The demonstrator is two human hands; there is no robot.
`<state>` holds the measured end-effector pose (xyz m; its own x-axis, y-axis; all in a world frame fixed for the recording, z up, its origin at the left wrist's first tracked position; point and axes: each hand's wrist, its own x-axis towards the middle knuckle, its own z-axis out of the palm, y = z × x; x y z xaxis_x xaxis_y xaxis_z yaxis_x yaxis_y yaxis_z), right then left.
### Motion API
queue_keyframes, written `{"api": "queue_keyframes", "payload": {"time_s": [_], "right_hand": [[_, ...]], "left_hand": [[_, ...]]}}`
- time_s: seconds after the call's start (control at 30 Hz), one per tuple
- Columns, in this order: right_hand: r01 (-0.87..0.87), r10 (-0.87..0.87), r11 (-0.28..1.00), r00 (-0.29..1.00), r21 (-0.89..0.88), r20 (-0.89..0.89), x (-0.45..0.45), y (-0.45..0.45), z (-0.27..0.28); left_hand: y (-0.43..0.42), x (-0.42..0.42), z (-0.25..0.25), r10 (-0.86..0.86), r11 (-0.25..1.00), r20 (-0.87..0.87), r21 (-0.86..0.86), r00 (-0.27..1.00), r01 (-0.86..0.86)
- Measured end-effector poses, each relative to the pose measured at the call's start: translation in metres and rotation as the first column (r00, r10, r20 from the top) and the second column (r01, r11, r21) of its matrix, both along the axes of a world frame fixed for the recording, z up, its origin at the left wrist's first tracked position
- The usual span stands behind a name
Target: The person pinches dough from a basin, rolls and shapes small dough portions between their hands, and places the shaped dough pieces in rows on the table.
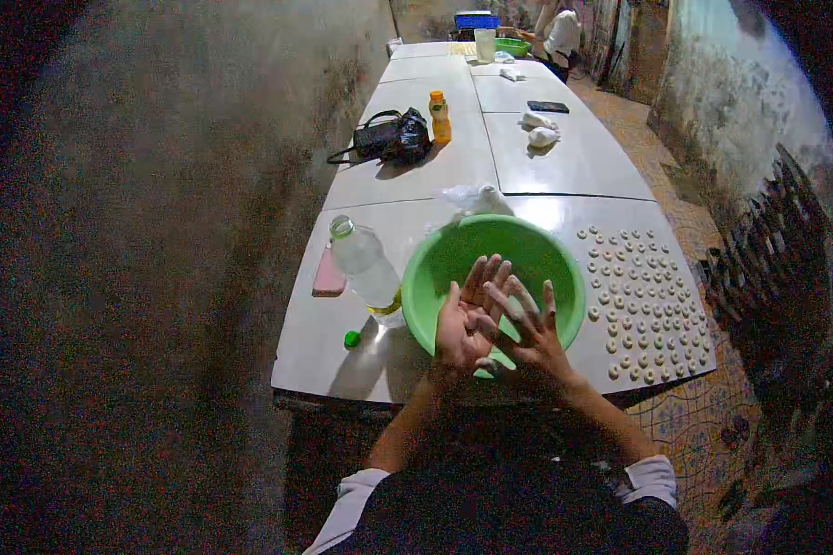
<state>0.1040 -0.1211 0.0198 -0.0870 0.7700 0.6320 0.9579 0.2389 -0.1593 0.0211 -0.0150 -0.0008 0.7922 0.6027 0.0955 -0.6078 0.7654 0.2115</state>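
Observation:
Over a large green bowl (491, 228) my left hand (465, 328) is held palm up with its fingers stretched out. My right hand (530, 331) lies partly across it, fingers spread and whitish with powder or dough. The two hands appear to touch, and I cannot make out anything held between them. They hide much of the bowl's inside. To the right of the bowl, several small pale dough rings (643, 301) lie in rows on the white table (583, 166).
Left of the bowl are a clear open bottle (366, 264), a green cap (352, 339) and a pink object (329, 275). Further back are a black bag (393, 139), an orange bottle (440, 118), a phone (548, 107) and white bundles (542, 136). A person (562, 35) is at the far end.

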Motion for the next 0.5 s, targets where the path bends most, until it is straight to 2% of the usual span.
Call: {"api": "queue_keyframes", "payload": {"time_s": [0.03, 0.2, 0.27, 0.3, 0.33, 0.37, 0.4, 0.5], "right_hand": [[0.085, -0.059, 0.992, 0.970, -0.098, 0.237, 0.006, 0.001, -0.009], [0.058, -0.050, 0.994, 0.995, -0.097, 0.086, 0.007, -0.002, 0.003], [0.041, -0.039, 0.999, 0.994, -0.009, 0.104, 0.009, -0.004, 0.000], [0.033, -0.025, 0.996, 0.994, -0.082, 0.105, 0.004, -0.005, 0.005], [0.033, -0.024, 0.996, 0.994, -0.083, 0.103, 0.002, -0.005, 0.003], [0.019, -0.013, 0.995, 0.997, -0.097, 0.071, 0.001, -0.004, 0.002], [0.005, 0.000, 0.994, 0.999, -0.108, 0.043, 0.002, -0.004, 0.001], [-0.002, 0.005, 1.000, 0.995, 0.026, -0.103, 0.002, -0.006, 0.011]], "left_hand": [[-0.002, 0.000, 0.002, 0.004, 1.000, -0.008, 0.012, 1.000, -0.004], [-0.009, 0.004, 0.010, 0.058, 0.998, -0.119, -0.011, 0.991, -0.060], [-0.004, 0.003, 0.003, 0.045, 0.999, -0.062, -0.015, 0.997, -0.047], [-0.001, 0.004, -0.001, -0.039, 0.999, 0.110, 0.036, 0.993, 0.036], [0.001, 0.004, -0.004, -0.131, 0.989, 0.273, 0.099, 0.953, 0.108], [-0.009, 0.002, 0.017, 0.041, 0.997, -0.083, 0.072, 0.996, -0.035], [-0.009, 0.003, 0.016, 0.040, 0.997, -0.081, 0.074, 0.996, -0.034], [-0.008, 0.003, 0.010, 0.099, 0.992, -0.142, 0.086, 0.985, -0.087]]}}
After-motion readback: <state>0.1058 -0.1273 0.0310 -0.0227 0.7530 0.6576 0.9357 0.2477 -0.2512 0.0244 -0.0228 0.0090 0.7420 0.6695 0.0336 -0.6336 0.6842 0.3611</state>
